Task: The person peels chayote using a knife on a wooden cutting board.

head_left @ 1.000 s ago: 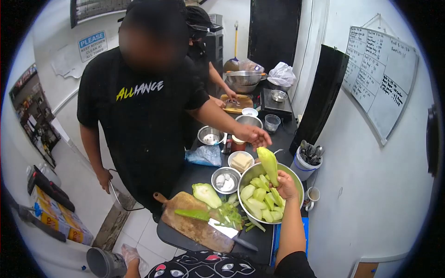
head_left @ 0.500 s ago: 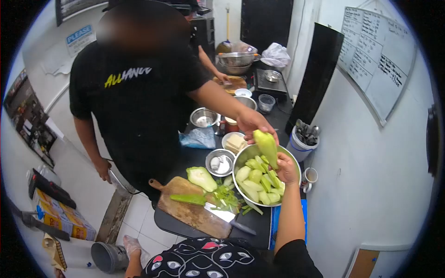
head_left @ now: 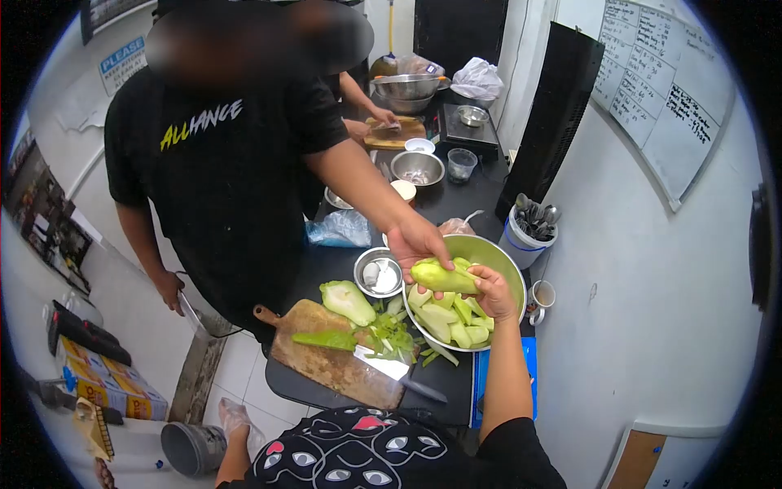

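My right hand [head_left: 495,293] is closed on one end of a peeled pale green papaya [head_left: 444,277], above a large metal bowl [head_left: 511,259] of cut green pieces [head_left: 444,318]. A co-worker's hand [head_left: 414,243] holds the other end of the same papaya. Low on the left hangs my left hand [head_left: 234,414] in a clear plastic glove, beside a grey bucket [head_left: 192,450]; its fingers are hard to make out. In front of me a wooden cutting board [head_left: 318,368] carries a papaya half [head_left: 347,303], a green slice [head_left: 324,339], peelings [head_left: 391,336] and a knife [head_left: 383,364].
A small metal bowl [head_left: 378,272] and a blue plastic bag [head_left: 340,229] lie beyond the board. To the right stand a mug [head_left: 541,300] and a bucket of utensils [head_left: 529,232]. The co-worker's other hand [head_left: 169,292] holds a metal blade. Another person works farther back.
The papaya has tipped from nearly upright to nearly level, and has shifted slightly left and down over the bowl. The co-worker's hand has moved left and now cups its end.
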The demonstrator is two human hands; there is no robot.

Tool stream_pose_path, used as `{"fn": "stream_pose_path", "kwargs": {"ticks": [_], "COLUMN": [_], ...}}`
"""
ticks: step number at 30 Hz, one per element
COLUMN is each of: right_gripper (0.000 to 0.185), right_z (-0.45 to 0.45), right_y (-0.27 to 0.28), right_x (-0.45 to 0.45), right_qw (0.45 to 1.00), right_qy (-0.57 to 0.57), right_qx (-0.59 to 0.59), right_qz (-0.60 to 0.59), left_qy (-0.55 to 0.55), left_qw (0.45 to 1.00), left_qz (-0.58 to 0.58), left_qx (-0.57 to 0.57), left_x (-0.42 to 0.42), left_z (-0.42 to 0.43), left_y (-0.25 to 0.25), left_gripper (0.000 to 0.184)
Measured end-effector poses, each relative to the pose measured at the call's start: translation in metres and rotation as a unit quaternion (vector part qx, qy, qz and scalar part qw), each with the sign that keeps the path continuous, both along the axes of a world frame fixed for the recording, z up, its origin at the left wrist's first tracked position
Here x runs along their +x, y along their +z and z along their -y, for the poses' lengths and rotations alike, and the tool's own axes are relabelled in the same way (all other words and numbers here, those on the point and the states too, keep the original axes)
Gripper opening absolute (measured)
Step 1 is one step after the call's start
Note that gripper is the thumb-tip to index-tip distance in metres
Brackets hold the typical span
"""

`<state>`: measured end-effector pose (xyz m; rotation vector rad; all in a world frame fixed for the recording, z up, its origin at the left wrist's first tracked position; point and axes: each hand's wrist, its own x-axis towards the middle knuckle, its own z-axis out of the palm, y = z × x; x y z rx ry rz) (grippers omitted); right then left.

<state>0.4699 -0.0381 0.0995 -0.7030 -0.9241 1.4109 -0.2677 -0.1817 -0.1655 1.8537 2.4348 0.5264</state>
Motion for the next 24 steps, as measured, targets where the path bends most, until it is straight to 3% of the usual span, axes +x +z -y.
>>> {"fn": "stream_pose_path", "kwargs": {"ticks": [3,5,8,12,13,15,16,19,22,24], "right_gripper": [0.028,0.027,0.024,0.022,0.022,0.027,0.031,0.043,0.044,0.039], "right_z": [-0.005,-0.01,-0.023,-0.036,-0.038,-0.043,-0.044,-0.04,-0.031,-0.022], "right_y": [-0.001,0.001,0.012,0.025,0.033,0.033,0.034,0.039,0.037,0.036], "right_x": [-0.005,-0.014,-0.034,-0.061,-0.07,-0.079,-0.08,-0.08,-0.074,-0.069], "right_qw": [1.0,0.999,0.999,0.997,0.995,0.994,0.994,0.993,0.991,0.988], "right_qy": [0.001,-0.01,-0.014,-0.001,-0.012,-0.026,-0.024,-0.024,-0.022,-0.032], "right_qx": [-0.005,-0.018,-0.036,-0.068,-0.089,-0.101,-0.099,-0.107,-0.116,-0.136], "right_qz": [0.016,0.026,0.039,0.045,0.042,0.041,0.033,0.036,0.062,0.068], "left_qy": [0.153,0.126,0.018,0.018,-0.023,0.081,0.137,0.186,0.093,0.144], "left_qw": [0.975,0.984,0.998,0.998,0.994,0.994,0.98,0.956,0.991,0.983], "left_qz": [0.152,0.108,-0.051,-0.009,-0.101,0.069,0.147,0.218,0.074,0.103], "left_qx": [-0.054,-0.068,-0.036,-0.051,-0.027,-0.024,-0.01,-0.071,-0.063,-0.047], "left_x": [0.025,0.023,-0.001,0.008,0.01,0.03,0.071,0.076,0.012,0.035], "left_z": [0.003,0.0,-0.004,0.007,0.008,0.016,0.014,0.012,0.02,0.025], "left_y": [0.029,0.024,-0.007,-0.007,-0.006,0.01,0.067,0.081,-0.012,0.018], "left_gripper": [0.059,0.058,0.057,0.054,0.055,0.057,0.058,0.063,0.062,0.062]}}
